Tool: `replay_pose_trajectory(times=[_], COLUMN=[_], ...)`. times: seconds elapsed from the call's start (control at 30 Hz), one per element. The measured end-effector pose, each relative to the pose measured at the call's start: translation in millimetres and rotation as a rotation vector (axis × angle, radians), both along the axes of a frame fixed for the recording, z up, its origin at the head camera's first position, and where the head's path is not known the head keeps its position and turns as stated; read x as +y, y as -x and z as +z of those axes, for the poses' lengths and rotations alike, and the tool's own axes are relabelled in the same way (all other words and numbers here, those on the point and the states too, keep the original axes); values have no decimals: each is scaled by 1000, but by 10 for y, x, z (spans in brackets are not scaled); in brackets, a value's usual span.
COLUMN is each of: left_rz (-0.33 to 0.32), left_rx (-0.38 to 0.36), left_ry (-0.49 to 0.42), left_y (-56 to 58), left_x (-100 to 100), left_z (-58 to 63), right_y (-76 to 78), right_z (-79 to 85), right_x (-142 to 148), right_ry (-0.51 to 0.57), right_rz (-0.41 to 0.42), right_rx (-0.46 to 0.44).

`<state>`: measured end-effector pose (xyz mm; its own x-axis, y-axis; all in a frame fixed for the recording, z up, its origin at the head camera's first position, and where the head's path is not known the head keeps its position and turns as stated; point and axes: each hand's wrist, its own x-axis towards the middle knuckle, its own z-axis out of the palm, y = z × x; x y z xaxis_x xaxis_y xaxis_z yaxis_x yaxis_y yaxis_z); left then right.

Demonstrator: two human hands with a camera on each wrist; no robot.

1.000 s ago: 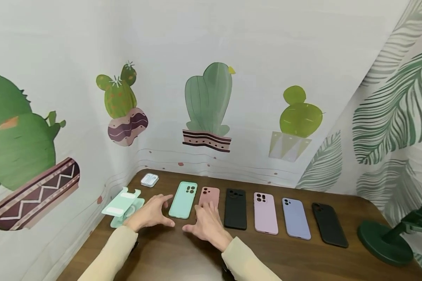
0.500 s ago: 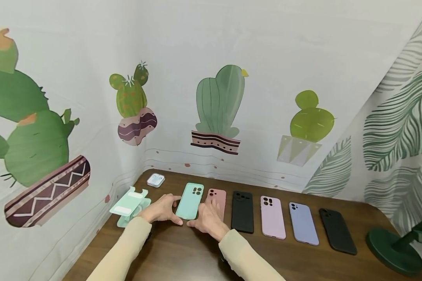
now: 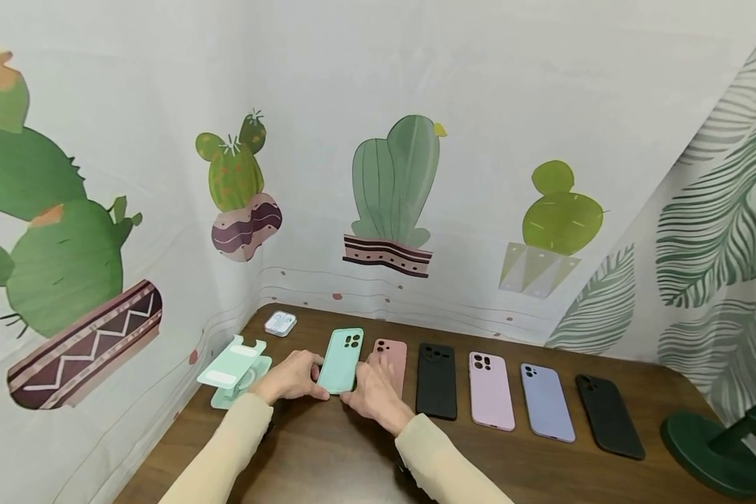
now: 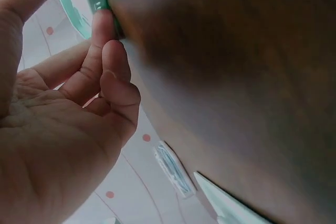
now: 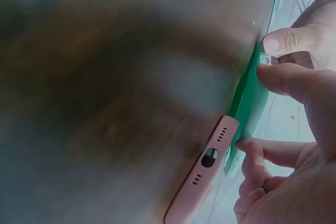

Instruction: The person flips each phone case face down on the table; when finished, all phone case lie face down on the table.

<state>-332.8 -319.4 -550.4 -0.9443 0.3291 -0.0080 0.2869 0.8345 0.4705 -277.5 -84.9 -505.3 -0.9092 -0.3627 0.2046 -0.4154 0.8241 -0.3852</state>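
Note:
A mint green phone case (image 3: 339,360) with camera cutouts at its top right lies between my two hands. My left hand (image 3: 292,376) holds its left side, with the thumb at the lower left corner. On the opposite side my right hand (image 3: 379,393) grips the right edge, its thumb at the lower right corner. In the right wrist view, thumb and finger touch the rim of the mint case (image 5: 247,95). Whether the case is raised off the table I cannot tell. A pink phone case (image 3: 395,355) lies close to the right, partly hidden by my right hand.
Rightward in a row lie a black case (image 3: 436,381), a light pink case (image 3: 491,393), a lavender case (image 3: 547,404) and another black case (image 3: 610,416). A mint folding stand (image 3: 232,365), a small clear box (image 3: 281,323) and a green round base (image 3: 708,448) flank them on the wooden table (image 3: 327,462).
Both hands have closed in from either side onto the mint case, the right hand moving left toward it. The head view has swung slightly left. The other cases stay in place.

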Motion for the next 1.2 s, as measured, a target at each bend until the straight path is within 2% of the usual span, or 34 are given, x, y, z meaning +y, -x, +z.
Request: replay_pose_trajectory(times=[0.13,0.23,0.3,0.37,0.47,0.7,0.8,0.9,1.0,1.07,1.1,1.2], left_rz=[30,106,150,192,217,141,126,93,80,82,88,78], left_rx=[-57,-118,-128,-139,-156,-186,-204,-224,-232,-223,-217,-179], left_ry=[-87,-143,-148,-153,-164,-238,-294,-365,-417,-444,-459,-491], left_y=[-242,-418,-471,-500,-518,-512,-521,-513,-526,-536,-545,-550], left_x=[95,195,235,269,303,350,305,229,143,96,80,33], left_z=[275,490,543,565,560,526,522,541,581,608,628,670], right_y=[-45,-96,-134,-173,-227,-321,-319,-216,-139,-98,-118,-66], right_z=[8,25,38,49,64,101,86,-18,-52,-58,14,19], right_x=[21,37,39,34,10,-60,-95,-86,-59,-46,-41,-50], right_ry=[23,33,31,6,-13,-4,44,97,66,26,-17,-49], right_rz=[21,25,23,13,5,19,47,71,81,83,85,88], right_rx=[37,59,79,109,161,230,180,88,-6,-38,-58,-78])
